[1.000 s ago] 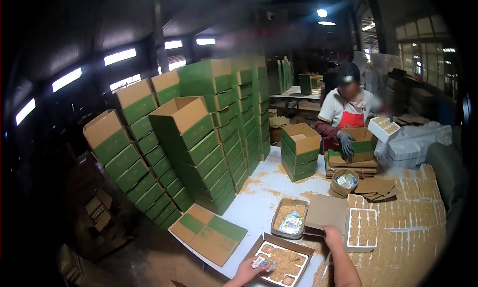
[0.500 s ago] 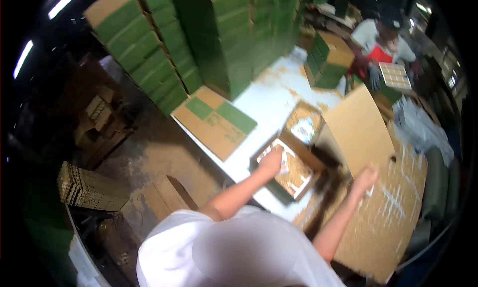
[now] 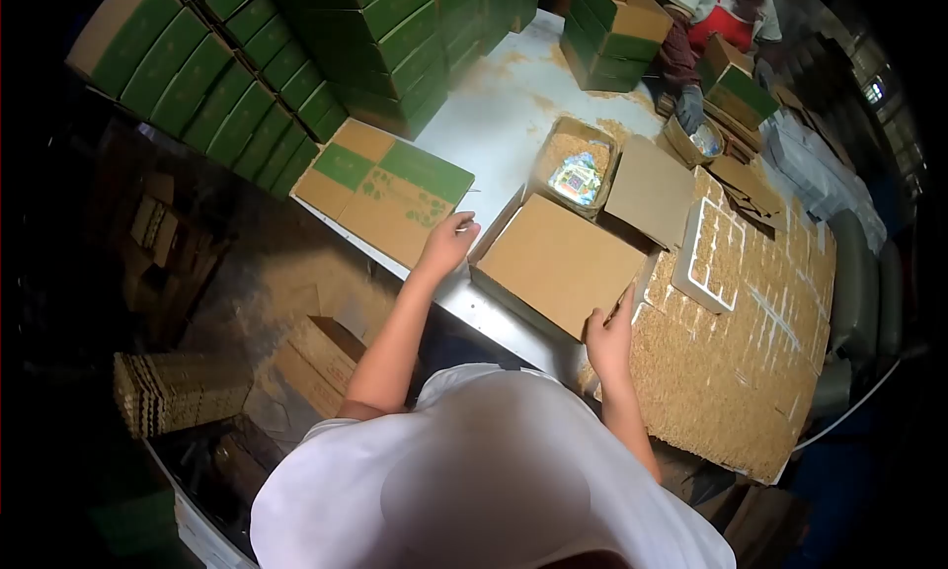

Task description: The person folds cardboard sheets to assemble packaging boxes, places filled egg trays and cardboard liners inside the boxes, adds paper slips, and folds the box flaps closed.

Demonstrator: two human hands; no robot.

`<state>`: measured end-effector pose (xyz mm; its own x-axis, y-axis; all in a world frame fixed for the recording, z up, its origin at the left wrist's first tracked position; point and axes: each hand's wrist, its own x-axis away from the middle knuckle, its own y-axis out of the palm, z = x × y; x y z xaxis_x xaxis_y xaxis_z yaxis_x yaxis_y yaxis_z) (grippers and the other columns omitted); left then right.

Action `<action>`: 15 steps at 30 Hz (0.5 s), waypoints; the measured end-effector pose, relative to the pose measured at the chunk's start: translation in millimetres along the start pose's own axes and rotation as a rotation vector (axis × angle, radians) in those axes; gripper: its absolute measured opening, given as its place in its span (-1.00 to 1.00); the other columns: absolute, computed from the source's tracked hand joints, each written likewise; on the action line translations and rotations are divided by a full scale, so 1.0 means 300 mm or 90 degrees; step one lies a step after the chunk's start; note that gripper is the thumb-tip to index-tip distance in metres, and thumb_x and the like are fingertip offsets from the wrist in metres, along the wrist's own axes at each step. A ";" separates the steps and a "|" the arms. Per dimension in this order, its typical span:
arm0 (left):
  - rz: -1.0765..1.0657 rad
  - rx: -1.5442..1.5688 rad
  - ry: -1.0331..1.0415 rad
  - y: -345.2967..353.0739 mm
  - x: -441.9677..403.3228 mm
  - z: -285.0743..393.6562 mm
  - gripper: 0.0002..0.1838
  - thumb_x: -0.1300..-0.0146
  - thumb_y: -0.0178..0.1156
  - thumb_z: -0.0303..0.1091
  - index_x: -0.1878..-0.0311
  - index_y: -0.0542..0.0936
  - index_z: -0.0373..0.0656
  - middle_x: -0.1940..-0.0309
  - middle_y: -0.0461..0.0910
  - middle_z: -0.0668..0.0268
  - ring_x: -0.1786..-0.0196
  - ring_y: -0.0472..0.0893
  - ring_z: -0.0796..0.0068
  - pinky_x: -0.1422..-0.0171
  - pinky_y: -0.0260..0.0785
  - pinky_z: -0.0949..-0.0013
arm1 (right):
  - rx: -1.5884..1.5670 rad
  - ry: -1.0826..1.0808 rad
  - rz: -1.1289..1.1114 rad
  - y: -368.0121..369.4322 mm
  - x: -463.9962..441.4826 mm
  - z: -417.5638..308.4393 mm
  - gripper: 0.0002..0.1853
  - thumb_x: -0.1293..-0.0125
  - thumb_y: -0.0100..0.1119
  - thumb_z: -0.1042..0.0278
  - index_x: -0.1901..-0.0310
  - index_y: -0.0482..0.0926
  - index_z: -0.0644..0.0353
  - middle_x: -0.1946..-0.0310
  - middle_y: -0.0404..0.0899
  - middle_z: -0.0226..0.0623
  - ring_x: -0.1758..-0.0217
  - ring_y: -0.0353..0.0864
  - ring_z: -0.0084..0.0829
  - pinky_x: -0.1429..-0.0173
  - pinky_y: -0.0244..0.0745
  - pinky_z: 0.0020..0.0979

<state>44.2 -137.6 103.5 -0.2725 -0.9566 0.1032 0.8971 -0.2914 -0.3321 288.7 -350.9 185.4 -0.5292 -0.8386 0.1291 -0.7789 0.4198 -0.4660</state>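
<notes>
A plain brown cardboard panel (image 3: pixel 563 262) covers the top of an open carton, hiding its inside. At the carton's left side is my left hand (image 3: pixel 449 245), its fingers curled together; what they pinch, if anything, is too small to tell. My right hand (image 3: pixel 610 344) rests at the carton's near right corner, thumb and fingers apart along its edges. Just behind the carton stands a tub (image 3: pixel 576 164) of sawdust-like filling with printed packets on top. A raised brown flap (image 3: pixel 647 192) leans beside it.
Flattened green-and-brown cardboard (image 3: pixel 385 189) lies at the table's left. Stacked green cartons (image 3: pixel 365 45) rise behind. To the right, a white-framed tray (image 3: pixel 709 258) sits on a filling-covered surface (image 3: pixel 731 381). A co-worker's gloved hand (image 3: pixel 689 107) is at a round basket (image 3: pixel 703 144).
The panel that my right hand held upright now lies over the carton, covering the filled tray. My left hand has come out of the carton to its left side. The view has shifted.
</notes>
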 end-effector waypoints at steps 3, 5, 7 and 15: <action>-0.128 -0.022 -0.031 -0.005 -0.060 -0.073 -0.61 -0.48 0.15 -0.19 -0.19 0.62 -0.28 -0.13 0.65 0.15 -0.18 0.58 0.38 -0.31 0.38 0.30 | 0.141 0.033 -0.092 0.026 -0.006 -0.101 -0.21 -0.32 0.05 0.62 -0.49 -0.13 0.60 -0.39 0.26 0.38 -0.46 0.27 0.23 -0.52 0.23 -0.18; -0.217 -0.014 -0.056 0.002 -0.075 -0.092 -0.54 -0.51 0.08 -0.11 -0.24 0.58 -0.29 -0.14 0.66 0.09 -0.19 0.61 0.28 -0.31 0.39 0.30 | 0.447 -0.114 -0.092 0.078 -0.015 -0.102 -0.42 -0.34 0.07 0.51 -0.30 0.17 0.64 -0.33 0.32 0.42 -0.50 0.21 0.24 -0.56 0.08 -0.02; -0.304 0.074 -0.109 0.009 -0.083 -0.090 -0.54 -0.53 0.06 -0.09 -0.25 0.57 -0.26 -0.13 0.66 0.14 -0.18 0.60 0.35 -0.30 0.39 0.32 | 0.752 -0.252 -0.092 0.125 -0.010 -0.076 -0.55 -0.36 0.08 0.40 -0.12 0.47 0.68 -0.26 0.38 0.45 -0.53 0.15 0.26 -0.61 -0.07 0.14; -0.487 0.241 -0.365 0.029 -0.250 -0.163 -0.36 -0.48 0.12 0.06 -0.50 0.33 -0.03 -0.09 0.62 0.32 0.18 0.54 0.68 0.33 0.39 0.53 | 0.341 -0.210 0.202 0.120 -0.113 -0.053 -0.63 -0.33 0.21 0.23 -0.12 0.66 0.17 -0.46 0.27 0.10 -0.61 0.01 0.16 -0.61 -0.08 0.16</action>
<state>55.5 -68.4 47.1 -0.6994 -0.3415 0.6279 0.6307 -0.7082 0.3173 273.3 -301.8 178.0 -0.5080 -0.8008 -0.3173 -0.2852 0.5040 -0.8153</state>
